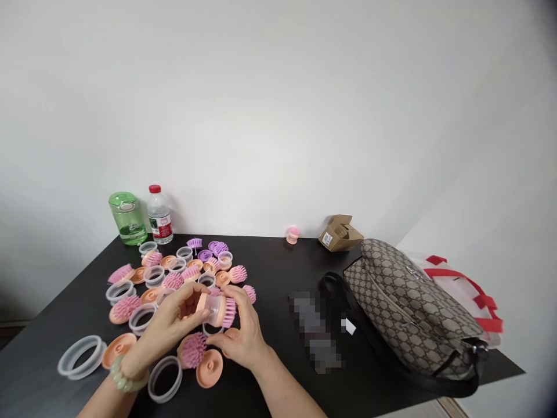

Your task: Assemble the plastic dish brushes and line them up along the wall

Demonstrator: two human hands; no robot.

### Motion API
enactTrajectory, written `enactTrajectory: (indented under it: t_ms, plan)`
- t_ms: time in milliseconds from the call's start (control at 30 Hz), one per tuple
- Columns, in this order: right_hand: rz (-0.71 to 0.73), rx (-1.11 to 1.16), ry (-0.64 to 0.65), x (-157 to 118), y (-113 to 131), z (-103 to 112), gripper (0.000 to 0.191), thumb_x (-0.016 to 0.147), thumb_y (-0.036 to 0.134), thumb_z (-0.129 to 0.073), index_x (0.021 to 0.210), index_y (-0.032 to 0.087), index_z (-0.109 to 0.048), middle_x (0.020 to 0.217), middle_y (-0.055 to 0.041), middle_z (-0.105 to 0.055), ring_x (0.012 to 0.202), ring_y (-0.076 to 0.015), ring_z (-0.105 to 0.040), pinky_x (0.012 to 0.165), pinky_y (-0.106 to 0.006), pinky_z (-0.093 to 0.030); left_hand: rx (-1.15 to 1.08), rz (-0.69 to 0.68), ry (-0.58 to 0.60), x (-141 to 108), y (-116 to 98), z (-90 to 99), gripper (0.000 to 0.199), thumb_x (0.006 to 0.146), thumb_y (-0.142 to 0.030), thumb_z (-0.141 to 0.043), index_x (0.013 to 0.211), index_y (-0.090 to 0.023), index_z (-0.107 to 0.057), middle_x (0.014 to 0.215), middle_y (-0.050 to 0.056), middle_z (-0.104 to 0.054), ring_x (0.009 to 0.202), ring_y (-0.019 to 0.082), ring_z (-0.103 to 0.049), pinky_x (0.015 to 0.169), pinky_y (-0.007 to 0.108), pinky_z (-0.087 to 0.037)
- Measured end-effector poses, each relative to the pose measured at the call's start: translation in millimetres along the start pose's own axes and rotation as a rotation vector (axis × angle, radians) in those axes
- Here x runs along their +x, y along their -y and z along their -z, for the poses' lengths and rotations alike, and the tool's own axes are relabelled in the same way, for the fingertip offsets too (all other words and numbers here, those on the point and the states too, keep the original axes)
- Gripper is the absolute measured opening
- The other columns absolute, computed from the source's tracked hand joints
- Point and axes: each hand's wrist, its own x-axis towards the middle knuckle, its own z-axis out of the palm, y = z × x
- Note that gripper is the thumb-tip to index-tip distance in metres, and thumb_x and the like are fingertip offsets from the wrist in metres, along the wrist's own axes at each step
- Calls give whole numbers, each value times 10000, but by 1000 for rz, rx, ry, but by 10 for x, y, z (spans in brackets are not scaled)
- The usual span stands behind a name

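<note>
Between both hands is a scalp brush (214, 309), with a peach cap, a clear middle ring and pink bristles pointing right. My left hand (177, 313), with a beaded bracelet on the wrist, grips its peach cap end. My right hand (244, 334) has its fingers curled round the bristle end. Just below lie a pink bristle head (192, 350) and a peach round cap (209, 368). A clear ring (152, 384) is near my left wrist. Further loose rings, caps and bristle heads spread around and beyond my left hand.
Purple parts (205, 255) lie at the back of the black table (270, 267). A green jug (128, 217) and a water bottle (160, 215) stand back left. One assembled brush (293, 235), a cardboard box (340, 233), a patterned bag (413, 313) and a blurred-out item (315, 331) are to the right.
</note>
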Motion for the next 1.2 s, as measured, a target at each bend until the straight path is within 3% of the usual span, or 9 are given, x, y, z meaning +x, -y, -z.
enactTrajectory:
  t_ms: [133, 233, 333, 600, 733, 833, 1033, 1200]
  plan:
    - [-91, 88, 30, -12, -15, 9, 682, 858, 664, -575, 1359, 219, -451, 1221, -122, -654, 1101, -275, -647, 947, -412, -531, 15, -52, 13, -16, -33, 8, 302, 883, -401, -636, 1121, -223, -582, 1001, 49, -647, 887, 204, -627, 727, 289, -535]
    - [-124, 75, 45, -6, -6, 12, 485, 929, 540, -535, 1295, 222, -515, 1168, -90, -686, 1034, -240, -678, 906, -357, -546, 17, -111, 43, -22, -53, 12, 281, 901, -363, -617, 1145, -239, -555, 1112, 73, -621, 1025, 230, -609, 845, 328, -535]
    - [-117, 38, 12, -3, -11, -9, 431, 862, 430, -652, 1229, 226, -555, 1128, -72, -697, 1007, -233, -681, 896, -348, -548, 32, -164, 37, -13, -52, 10, 256, 906, -328, -605, 1140, -244, -542, 1174, 86, -596, 1115, 246, -575, 918, 354, -513]
    - [-13, 53, -17, 9, -43, -36, 512, 791, 424, -762, 1226, 257, -551, 1154, -91, -669, 1069, -261, -641, 930, -415, -534, 186, -147, 62, 25, -40, 19, 301, 809, -329, -722, 1015, -228, -527, 990, 33, -615, 894, 216, -594, 758, 308, -502]
    - [-128, 182, -5, -1, -52, -28, 641, 765, 561, -743, 1270, 232, -526, 1197, -116, -649, 1107, -278, -638, 949, -418, -531, 187, -127, 71, 12, -79, 21, 309, 832, -383, -694, 1025, -233, -505, 990, 28, -611, 868, 209, -592, 739, 309, -499]
    - [-200, 266, 24, -26, -80, -35, 742, 793, 679, -641, 1336, 202, -475, 1217, -142, -644, 1111, -287, -647, 928, -412, -544, 182, -125, 72, -4, -108, 2, 276, 833, -298, -680, 1030, -233, -499, 1048, 46, -616, 946, 232, -599, 806, 340, -505]
    - [-203, 115, 30, -68, -106, -73, 511, 855, 516, -643, 1256, 220, -526, 1118, -97, -696, 997, -249, -691, 896, -386, -560, 292, -159, 74, -27, -81, -60, 223, 834, -174, -603, 1014, -237, -486, 1022, 32, -582, 934, 217, -575, 806, 332, -489]
    - [-86, 40, 21, -78, -87, -96, 523, 818, 456, -720, 1264, 250, -542, 1150, -80, -693, 1039, -251, -679, 933, -393, -549, 329, -182, 79, -23, -13, -91, 383, 717, -36, -534, 1040, -236, -484, 1034, 30, -552, 973, 227, -542, 823, 347, -469]
